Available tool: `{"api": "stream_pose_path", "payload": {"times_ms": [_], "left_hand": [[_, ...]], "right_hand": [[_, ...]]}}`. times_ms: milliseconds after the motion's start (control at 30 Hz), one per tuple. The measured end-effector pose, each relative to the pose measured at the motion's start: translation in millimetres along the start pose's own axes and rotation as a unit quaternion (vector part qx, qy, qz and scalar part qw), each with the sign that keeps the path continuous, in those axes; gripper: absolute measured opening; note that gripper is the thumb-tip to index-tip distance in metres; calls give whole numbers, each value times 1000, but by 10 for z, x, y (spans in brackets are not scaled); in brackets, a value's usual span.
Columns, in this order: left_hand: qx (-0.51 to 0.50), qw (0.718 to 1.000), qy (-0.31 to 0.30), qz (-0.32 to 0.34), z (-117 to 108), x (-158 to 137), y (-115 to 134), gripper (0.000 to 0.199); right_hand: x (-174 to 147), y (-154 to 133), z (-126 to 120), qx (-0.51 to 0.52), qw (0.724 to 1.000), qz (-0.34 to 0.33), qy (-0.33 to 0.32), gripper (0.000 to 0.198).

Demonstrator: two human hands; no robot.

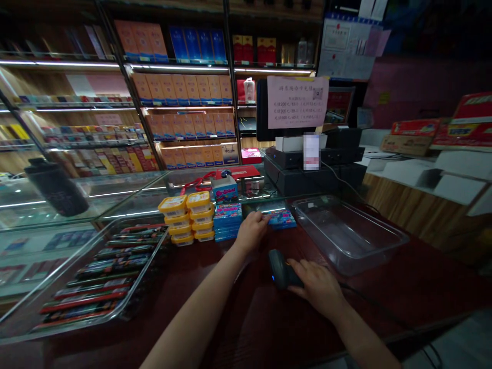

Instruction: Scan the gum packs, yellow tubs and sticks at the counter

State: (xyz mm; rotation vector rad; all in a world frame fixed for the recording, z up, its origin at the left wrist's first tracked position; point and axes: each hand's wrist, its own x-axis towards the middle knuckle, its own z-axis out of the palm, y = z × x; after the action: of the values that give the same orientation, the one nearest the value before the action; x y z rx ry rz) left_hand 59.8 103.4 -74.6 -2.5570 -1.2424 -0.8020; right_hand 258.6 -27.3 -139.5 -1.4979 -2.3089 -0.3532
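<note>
Two bare hands in the head view, both over the dark red desk (284, 333). Right hand (321, 287) grips a black handheld scanner (280, 269) above the middle of the desk, fingers closed around its handle; scanner head points to the left, small blue light lit on its side. Whether a finger presses a trigger, cannot tell. Cable (355, 290) runs from behind the right hand toward the desk's near right corner. Left hand (250, 233) is near the desk's far edge, between a tall stack of blue packets (227, 223) and a low pile of similar blue packets (283, 219); fingers bent and close together, tips at the low pile's left side, cannot tell if pinching one. Open printed box (226, 189) sits behind the tall stack's top. Yellow-lidded tubs (180, 218) stand in two columns just left of that stack. Plastic tray of long dark wrapped packs (103, 264) at the desk's left edge; second transparent tray (346, 230) toward the far right corner. Beyond the far edge: glass counter (130, 187) with dark bottle (56, 189), monitor (261, 110) with pink printed sheet (294, 105), lit shelves of boxes (184, 89).
</note>
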Motion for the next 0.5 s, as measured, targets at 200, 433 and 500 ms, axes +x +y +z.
{"api": "stream_pose_path", "payload": {"times_ms": [200, 433, 500], "left_hand": [[9, 993, -82, 83, 366, 393, 35, 21], [-50, 995, -81, 34, 631, 431, 10, 21], [-57, 997, -59, 7, 638, 357, -44, 35]], "right_hand": [[2, -19, 17, 0, 1000, 21, 12, 55], [3, -8, 19, 0, 1000, 26, 8, 57], [5, -2, -4, 3, 1000, 21, 6, 54]]}}
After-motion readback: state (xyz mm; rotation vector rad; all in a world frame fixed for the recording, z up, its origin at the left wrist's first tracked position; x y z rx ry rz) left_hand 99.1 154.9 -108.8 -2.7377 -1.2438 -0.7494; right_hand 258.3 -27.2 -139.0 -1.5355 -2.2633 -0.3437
